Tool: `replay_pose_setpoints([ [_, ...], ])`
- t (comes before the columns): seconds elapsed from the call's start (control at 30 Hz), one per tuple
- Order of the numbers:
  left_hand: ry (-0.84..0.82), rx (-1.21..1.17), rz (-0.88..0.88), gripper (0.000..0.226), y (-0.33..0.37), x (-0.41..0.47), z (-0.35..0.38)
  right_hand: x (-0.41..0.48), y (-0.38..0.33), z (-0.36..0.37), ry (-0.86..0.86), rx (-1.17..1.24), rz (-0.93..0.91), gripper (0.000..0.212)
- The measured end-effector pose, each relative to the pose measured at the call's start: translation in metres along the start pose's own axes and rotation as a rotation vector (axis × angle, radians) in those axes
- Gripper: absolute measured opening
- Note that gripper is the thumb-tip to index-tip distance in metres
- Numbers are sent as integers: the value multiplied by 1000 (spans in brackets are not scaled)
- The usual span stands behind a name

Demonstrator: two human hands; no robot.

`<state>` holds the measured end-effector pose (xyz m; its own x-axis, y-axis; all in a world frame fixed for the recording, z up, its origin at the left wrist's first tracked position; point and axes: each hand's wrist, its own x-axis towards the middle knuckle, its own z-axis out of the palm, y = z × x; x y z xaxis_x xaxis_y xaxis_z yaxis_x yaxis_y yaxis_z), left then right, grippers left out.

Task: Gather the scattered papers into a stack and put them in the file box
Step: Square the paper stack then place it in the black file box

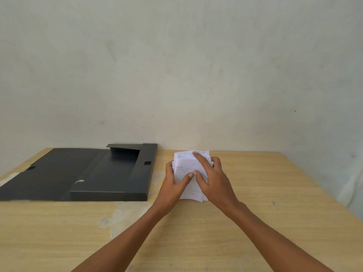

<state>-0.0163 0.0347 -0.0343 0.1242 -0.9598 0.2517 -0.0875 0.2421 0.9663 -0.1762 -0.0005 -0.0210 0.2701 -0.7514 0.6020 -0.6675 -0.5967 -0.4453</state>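
A stack of white printed papers (191, 190) rests on the wooden table (255, 193), right of centre. My left hand (173, 183) grips its left edge, thumb lying across the top sheet. My right hand (212, 177) covers the right side, fingers curled around the far edge and index finger stretched over the top. The black file box (110, 194) lies open to the left of the papers, its lid (45, 173) flat on the table, and I see nothing inside it.
A pale wall (176, 75) rises straight behind the table's far edge. The table's right edge runs diagonally at the right. A worn whitish patch (110, 218) marks the wood in front of the box.
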Motion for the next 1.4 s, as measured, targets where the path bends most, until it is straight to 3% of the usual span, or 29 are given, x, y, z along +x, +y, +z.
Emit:
replay_pose_setpoints([
  [0.27,-85,56,-56,54,-7,-7,-6,-1,-3,-4,32,-86,-21,67],
  [0.4,-70,81,-23,52,-5,-6,-7,5,-9,-8,-1,-77,16,37],
  [0.5,-74,73,-19,43,1,-3,-3,7,-12,-6,-60,128,94,34],
  [0.6,-26,63,-25,36,4,-1,1,7,-15,-6,-24,491,298,65],
  [0.63,-7,64,-21,34,4,-1,1,7,-14,-6,-26,551,377,65],
  [0.73,37,31,-6,28,3,0,2,8,-6,-1,-119,588,460,29],
  [0.83,21,3,5,32,3,1,2,5,-2,-1,-91,623,419,17],
  [0.97,-115,84,-105,38,-8,-1,-3,-7,11,4,-239,601,428,27],
  [1.07,-75,110,-73,59,-5,1,-10,-6,18,2,-211,555,434,25],
  [1.17,50,285,163,78,17,14,-19,5,17,-7,-267,504,405,21],
  [1.27,-44,780,390,58,46,34,-29,17,14,-16,-344,429,346,17],
  [1.33,-194,925,314,36,57,43,-31,25,12,-20,-375,370,306,19],
  [1.4,-264,843,203,23,58,46,-34,29,9,-23,-367,370,298,22],
])
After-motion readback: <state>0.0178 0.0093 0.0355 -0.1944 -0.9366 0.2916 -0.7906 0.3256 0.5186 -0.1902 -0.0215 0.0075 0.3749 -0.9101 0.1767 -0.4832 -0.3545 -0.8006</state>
